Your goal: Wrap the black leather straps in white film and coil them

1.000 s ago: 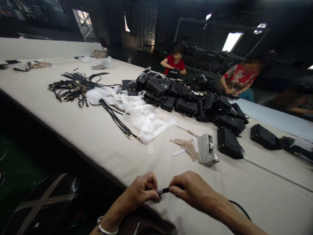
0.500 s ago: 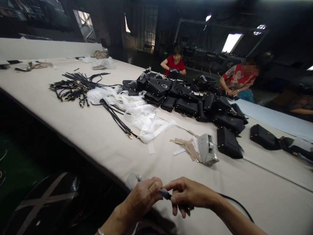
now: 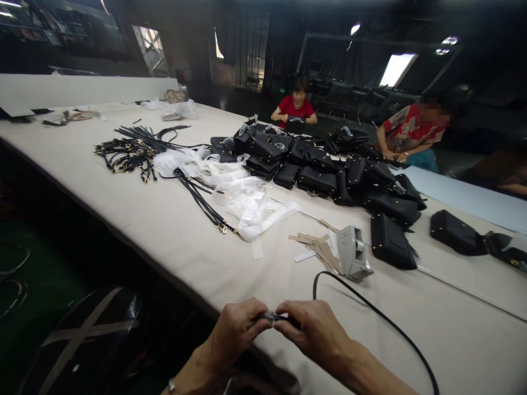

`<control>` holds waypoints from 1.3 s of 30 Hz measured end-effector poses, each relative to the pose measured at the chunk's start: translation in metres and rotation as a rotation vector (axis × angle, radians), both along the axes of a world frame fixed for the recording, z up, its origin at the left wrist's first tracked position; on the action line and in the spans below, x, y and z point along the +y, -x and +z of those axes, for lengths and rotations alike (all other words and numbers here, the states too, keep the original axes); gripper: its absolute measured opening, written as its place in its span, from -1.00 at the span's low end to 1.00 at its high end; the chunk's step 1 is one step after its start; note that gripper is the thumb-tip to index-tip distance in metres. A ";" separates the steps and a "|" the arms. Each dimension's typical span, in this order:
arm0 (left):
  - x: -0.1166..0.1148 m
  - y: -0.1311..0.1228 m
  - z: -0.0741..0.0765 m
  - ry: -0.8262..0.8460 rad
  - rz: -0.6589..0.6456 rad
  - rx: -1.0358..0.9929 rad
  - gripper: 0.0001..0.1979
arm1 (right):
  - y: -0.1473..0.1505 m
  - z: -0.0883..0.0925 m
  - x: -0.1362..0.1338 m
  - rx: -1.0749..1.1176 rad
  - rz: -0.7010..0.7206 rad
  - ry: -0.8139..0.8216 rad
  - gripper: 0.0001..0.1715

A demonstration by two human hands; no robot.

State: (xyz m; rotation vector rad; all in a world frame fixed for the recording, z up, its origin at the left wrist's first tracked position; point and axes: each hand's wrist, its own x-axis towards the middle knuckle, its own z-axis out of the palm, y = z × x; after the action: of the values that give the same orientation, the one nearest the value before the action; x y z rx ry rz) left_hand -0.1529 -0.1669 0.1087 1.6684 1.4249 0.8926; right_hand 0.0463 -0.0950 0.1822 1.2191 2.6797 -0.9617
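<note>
Both hands meet at the near table edge, pinching a black strap. My left hand (image 3: 236,332) grips one side of it, thumb against fingers. Close beside it, my right hand (image 3: 315,329) is closed on the strap too. A bit of clear plastic film (image 3: 272,316) shows between the fingertips. From behind my right hand the black strap (image 3: 379,312) arches over the table and runs down to the bottom right. Beyond the hands lie brown and white paper strips (image 3: 321,249) next to a grey tape dispenser (image 3: 353,253).
Black bags (image 3: 315,178) are piled across the table (image 3: 173,236). White wrapping (image 3: 247,200) and black straps with gold clasps (image 3: 127,151) lie left of them. Two people in red tops (image 3: 295,107) work at the far side. A taped black bundle (image 3: 82,340) stands at lower left.
My right hand has turned and its fingers have closed in beside my left hand. The strap now arches up over the table. The pale round piece beside my left hand no longer shows.
</note>
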 end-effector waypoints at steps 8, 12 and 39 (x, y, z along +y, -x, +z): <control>-0.002 0.003 0.004 0.041 -0.021 -0.089 -0.83 | -0.025 0.004 0.017 0.285 -0.296 0.878 -0.68; 0.003 -0.002 0.010 0.583 -0.064 -0.543 -0.82 | -0.022 0.002 0.012 0.162 -0.011 0.341 -0.75; 0.028 -0.026 -0.019 0.796 -0.069 -0.860 -0.74 | -0.032 -0.010 0.027 0.134 0.178 -0.027 -0.79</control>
State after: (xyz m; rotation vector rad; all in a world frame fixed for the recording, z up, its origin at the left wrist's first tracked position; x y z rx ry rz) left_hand -0.1273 -0.1387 0.0898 0.5978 0.9040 0.7175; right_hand 0.0786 -0.0679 0.1717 0.9313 2.8527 -1.0173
